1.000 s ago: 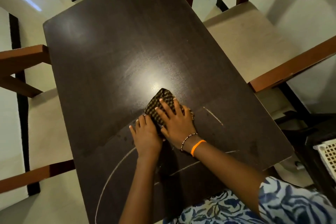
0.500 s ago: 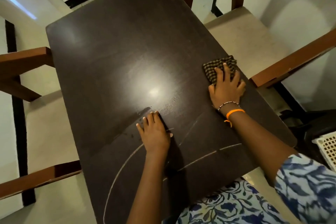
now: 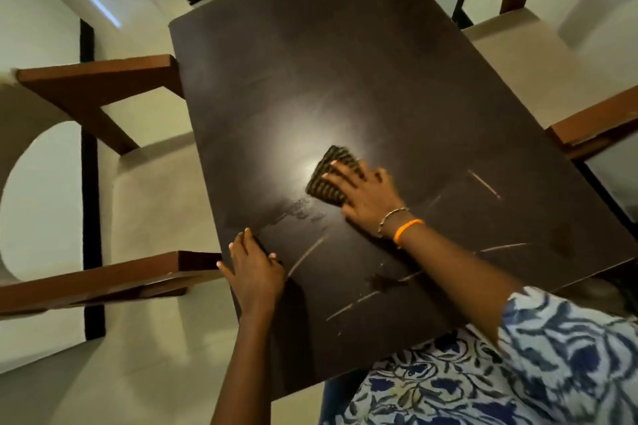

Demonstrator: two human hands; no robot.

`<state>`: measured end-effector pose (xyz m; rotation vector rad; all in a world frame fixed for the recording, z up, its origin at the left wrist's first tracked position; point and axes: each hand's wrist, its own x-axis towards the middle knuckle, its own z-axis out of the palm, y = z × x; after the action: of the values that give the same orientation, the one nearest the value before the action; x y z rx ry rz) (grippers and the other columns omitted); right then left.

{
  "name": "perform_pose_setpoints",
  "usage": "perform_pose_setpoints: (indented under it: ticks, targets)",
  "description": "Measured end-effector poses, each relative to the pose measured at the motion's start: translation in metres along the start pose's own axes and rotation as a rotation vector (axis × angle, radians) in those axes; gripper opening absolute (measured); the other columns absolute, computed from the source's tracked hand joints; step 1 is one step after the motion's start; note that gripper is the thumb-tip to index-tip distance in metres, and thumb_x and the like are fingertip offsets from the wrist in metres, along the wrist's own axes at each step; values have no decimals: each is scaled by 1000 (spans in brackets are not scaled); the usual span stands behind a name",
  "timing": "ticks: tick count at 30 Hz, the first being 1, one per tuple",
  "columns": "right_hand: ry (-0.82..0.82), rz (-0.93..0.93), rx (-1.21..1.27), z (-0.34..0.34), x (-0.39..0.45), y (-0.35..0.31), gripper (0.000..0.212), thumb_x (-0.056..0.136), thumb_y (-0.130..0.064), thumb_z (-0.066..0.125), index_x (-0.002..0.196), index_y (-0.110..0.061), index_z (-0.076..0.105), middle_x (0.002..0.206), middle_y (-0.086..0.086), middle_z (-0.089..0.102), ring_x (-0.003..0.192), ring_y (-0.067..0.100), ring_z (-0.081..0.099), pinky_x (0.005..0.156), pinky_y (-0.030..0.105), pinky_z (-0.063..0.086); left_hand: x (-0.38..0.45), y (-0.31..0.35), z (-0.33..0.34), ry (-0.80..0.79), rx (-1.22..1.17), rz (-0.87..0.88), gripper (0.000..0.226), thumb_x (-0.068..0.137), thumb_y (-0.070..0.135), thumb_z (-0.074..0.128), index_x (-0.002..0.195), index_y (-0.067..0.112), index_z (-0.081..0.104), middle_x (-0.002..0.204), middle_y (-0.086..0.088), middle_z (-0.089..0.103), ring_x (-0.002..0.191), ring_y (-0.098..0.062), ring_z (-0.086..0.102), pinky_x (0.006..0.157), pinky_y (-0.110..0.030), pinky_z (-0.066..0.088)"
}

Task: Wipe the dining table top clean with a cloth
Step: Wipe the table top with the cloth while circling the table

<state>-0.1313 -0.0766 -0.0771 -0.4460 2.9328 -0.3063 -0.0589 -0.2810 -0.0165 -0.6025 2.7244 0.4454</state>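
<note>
Head view: dark dining table top (image 3: 345,72), streaked with pale chalky lines and a wet smear just left of the right hand's fingers. Right hand (image 3: 369,197) flat, fingers spread, pressing checked cloth (image 3: 328,176) under the fingertips at mid-table. Left hand (image 3: 255,269) flat on the near left edge, fingers straight, holding nothing.

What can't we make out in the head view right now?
- Cloth: near part hidden under the right hand.
- Right hand: motion-blurred, finger edges unclear.
- Table: near edge hidden by the patterned sleeve and arms.
- Table under the left hand: marks there can't be seen.
- Chairs: cut off by frame edges.
</note>
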Motion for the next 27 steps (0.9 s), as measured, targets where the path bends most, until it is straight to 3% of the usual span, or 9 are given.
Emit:
perform_pose_setpoints:
  ticks: [5,8,10,12,15,18,21,24,27]
  targets:
    - [95,474,3,-28,-16,100,68,87,-33,50,147,-34,18,158,-5,16,137,36,23,103,52,26,13,-30,-11,-66,-68,-107,62,91,11,47,145,2,19,152,-15,23,139,-34,25,115,-51,15]
    - [113,725,42,-24,-12,88,66,90,-33,49,148,-27,18,158,1,13,139,41,16,107,57,20,16,-39,-13,-96,-135,-92,54,90,7,44,141,1,28,146,-18,33,128,-41,39,107,-50,33]
    - [132,777,59,-16,-2,49,67,90,-33,50,148,-25,18,158,5,12,140,43,13,107,58,18,21,-43,-17,-93,-178,-84,48,90,8,43,137,2,33,139,-20,42,119,-43,47,96,-49,43]
    - [117,689,73,-4,8,-2,69,89,-34,50,149,-25,16,159,5,10,140,44,12,107,58,18,28,-50,-22,-85,-193,-89,45,90,8,44,135,2,36,134,-21,45,116,-43,49,92,-49,43]
    - [50,441,81,20,19,-94,74,87,-39,48,149,-29,10,159,3,6,142,40,9,107,55,18,34,-63,-22,-87,-254,-105,54,90,2,43,142,4,27,140,-19,43,124,-39,45,98,-46,40]
    - [-79,106,131,45,21,-183,73,87,-37,48,149,-30,10,160,1,4,143,38,6,108,55,15,38,-79,-19,-91,-499,-144,57,92,0,41,146,8,22,139,-16,48,127,-32,46,104,-45,40]
    - [-130,-117,85,50,20,-200,70,88,-37,45,149,-31,11,159,-1,6,143,36,7,107,51,18,43,-88,-22,-88,-701,-164,52,92,-4,39,142,8,33,130,-17,56,118,-28,55,103,-46,43]
    - [-63,-109,36,40,20,-163,68,87,-38,43,148,-33,13,159,-5,11,142,33,12,103,47,22,46,-94,-23,-113,-701,-134,47,92,-3,43,138,6,40,124,-15,61,112,-26,59,100,-43,46]
    - [44,143,-16,22,17,-97,68,85,-36,45,148,-35,17,158,-7,15,140,30,20,99,43,25,49,-96,-23,-86,-629,-98,50,87,0,53,136,6,44,120,-14,65,110,-27,61,100,-44,47]
